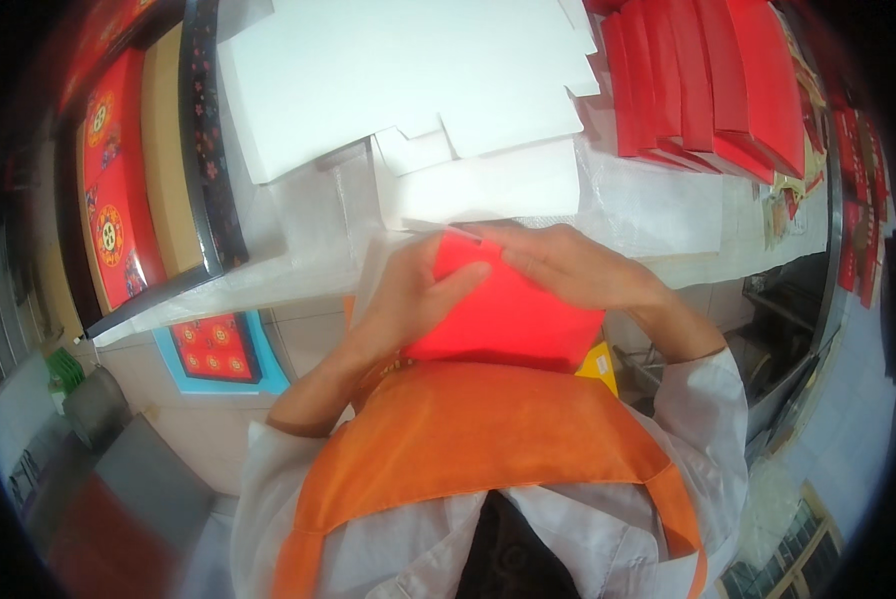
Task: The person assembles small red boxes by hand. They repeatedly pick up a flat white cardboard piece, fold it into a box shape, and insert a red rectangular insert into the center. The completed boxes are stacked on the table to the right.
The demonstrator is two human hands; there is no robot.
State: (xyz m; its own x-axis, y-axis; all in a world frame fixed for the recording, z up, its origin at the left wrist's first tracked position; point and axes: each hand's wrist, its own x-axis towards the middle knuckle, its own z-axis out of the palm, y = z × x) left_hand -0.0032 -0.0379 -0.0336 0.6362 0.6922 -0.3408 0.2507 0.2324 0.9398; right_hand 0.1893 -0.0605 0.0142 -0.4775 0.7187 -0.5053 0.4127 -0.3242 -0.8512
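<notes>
A bright red folded carton is held between my two hands, its lower side close against my orange apron. My left hand grips the left side, with the thumb lying across the red face. On the upper right, my right hand closes over the edge, its thumb on the top near the left thumb. The fingers behind the carton are partly hidden. Just beyond the hands lies a white card flap belonging to the pile of flat white carton blanks.
Several red boxes stand in a row at the far right. On the left, a dark-rimmed tray holds red patterned boxes. A red printed panel on a blue sheet lies lower left, below the table edge.
</notes>
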